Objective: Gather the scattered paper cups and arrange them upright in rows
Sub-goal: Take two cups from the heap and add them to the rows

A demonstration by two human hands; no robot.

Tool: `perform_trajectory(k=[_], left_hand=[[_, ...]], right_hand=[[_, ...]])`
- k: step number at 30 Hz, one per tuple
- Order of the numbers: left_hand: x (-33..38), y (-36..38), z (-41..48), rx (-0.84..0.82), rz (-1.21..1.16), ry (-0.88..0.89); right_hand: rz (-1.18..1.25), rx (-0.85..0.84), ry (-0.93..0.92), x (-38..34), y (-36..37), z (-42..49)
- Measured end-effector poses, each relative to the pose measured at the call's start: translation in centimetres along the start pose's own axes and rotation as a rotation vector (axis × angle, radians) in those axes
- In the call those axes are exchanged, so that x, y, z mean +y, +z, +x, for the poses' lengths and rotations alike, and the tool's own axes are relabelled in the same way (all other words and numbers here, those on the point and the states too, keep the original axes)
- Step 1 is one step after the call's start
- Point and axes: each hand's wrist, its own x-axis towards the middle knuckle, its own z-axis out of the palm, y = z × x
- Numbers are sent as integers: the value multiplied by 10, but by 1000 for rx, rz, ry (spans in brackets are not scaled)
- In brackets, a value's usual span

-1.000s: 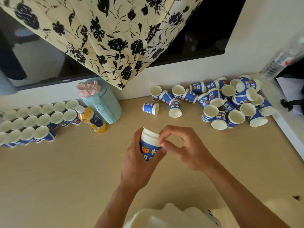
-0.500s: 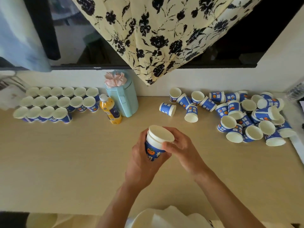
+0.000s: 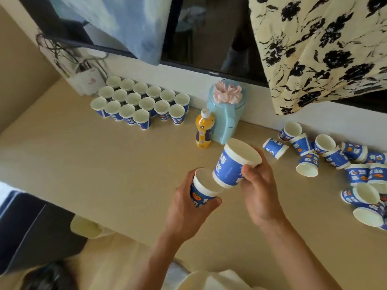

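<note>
My left hand [image 3: 188, 212] grips a blue paper cup [image 3: 202, 191] with an orange print, mouth up, above the beige table [image 3: 104, 176]. My right hand [image 3: 259, 191] holds a second blue cup [image 3: 232, 164], tilted, its base just at the first cup's rim. At the far left, several cups stand upright in rows [image 3: 140, 103] against the wall. A scattered heap of cups [image 3: 339, 162], mostly lying on their sides, covers the table's right side.
An orange juice bottle [image 3: 204, 130] and a light blue jug with a pink flower on top [image 3: 225, 114] stand between the rows and the heap. A dark screen [image 3: 209, 38] and a flowered cloth [image 3: 324, 49] hang above. The table's front edge runs lower left.
The two nested cups have come apart: my right hand pulled the inner cup up and to the right. The view swung left, bringing the rows closer to the middle.
</note>
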Motion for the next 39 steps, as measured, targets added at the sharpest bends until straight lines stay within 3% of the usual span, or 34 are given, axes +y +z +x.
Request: perform_trajectory(k=[7,12,27,39], left_hand=[[-33,-78,27,300,-10,-19],[-49,-121,55,380,-8,-56],[-97,-189,147,340,-42,-78],[-116,-212,171,279,-76,-115]], right_hand=[[-70,-46,46,42,66,43],[-188,-19,108,84,108,82],[-427,140,124,198,169,218],[-620,219,61,256,180,262]])
